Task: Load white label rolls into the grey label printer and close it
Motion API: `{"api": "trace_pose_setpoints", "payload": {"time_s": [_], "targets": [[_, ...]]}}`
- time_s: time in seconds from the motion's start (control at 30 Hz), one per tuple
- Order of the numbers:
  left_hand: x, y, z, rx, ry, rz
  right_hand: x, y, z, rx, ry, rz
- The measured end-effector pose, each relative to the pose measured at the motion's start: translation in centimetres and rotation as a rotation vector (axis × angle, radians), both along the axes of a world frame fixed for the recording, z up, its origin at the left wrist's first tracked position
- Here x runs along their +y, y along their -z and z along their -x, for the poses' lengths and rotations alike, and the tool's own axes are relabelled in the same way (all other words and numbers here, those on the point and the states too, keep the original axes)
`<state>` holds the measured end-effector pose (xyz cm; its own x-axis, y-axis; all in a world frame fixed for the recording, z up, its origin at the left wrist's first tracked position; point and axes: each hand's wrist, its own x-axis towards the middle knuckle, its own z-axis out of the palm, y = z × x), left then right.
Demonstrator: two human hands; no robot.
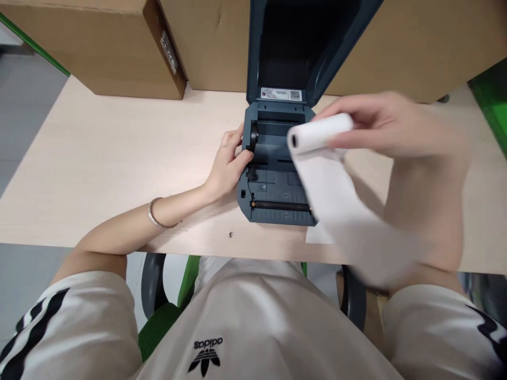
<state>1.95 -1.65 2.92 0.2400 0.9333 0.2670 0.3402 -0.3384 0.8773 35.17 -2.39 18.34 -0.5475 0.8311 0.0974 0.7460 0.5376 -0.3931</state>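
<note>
A dark blue-grey label printer (273,153) stands on the table with its lid (293,47) raised and its inside showing. My left hand (227,163) grips the printer's left side, thumb over the rim and fingers along the outer wall. In my right hand (376,124), pinched between thumb and fingers, is a white paper roll (322,133), above the printer's right side. A loose strip of paper (340,200) hangs from the roll down toward the table's front edge, its lower end blurred. A black roller (281,206) lies across the printer's front, its right end covered by the strip.
A cardboard box (119,53) stands at the back left, and more cardboard (415,47) lines the back of the table (99,148). A white piece of paper (318,235) lies by the printer's front right corner. Chair armrests (153,285) are below the table edge.
</note>
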Motion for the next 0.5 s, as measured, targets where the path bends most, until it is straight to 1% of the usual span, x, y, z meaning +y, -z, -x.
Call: {"api": "trace_pose_setpoints", "payload": {"time_s": [0.07, 0.17, 0.27, 0.4, 0.5], "targets": [[0.0, 0.1, 0.0, 0.001, -0.006, 0.003, 0.3, 1.6, 3.2, 0.009, -0.025, -0.02], [-0.2, 0.0, -0.2, -0.012, -0.01, 0.005, 0.4, 3.3, 5.4, -0.079, -0.054, -0.015], [-0.4, -0.3, -0.5, -0.04, -0.018, 0.0, 0.5, 4.4, 6.0, -0.203, -0.095, -0.03], [-0.6, -0.6, -0.6, -0.04, -0.013, 0.01, 0.6, 5.3, 6.1, -0.196, -0.12, -0.058], [-0.5, -0.6, -0.5, -0.037, -0.018, 0.019, 0.4, 5.7, 6.1, -0.19, -0.112, -0.088]]}}
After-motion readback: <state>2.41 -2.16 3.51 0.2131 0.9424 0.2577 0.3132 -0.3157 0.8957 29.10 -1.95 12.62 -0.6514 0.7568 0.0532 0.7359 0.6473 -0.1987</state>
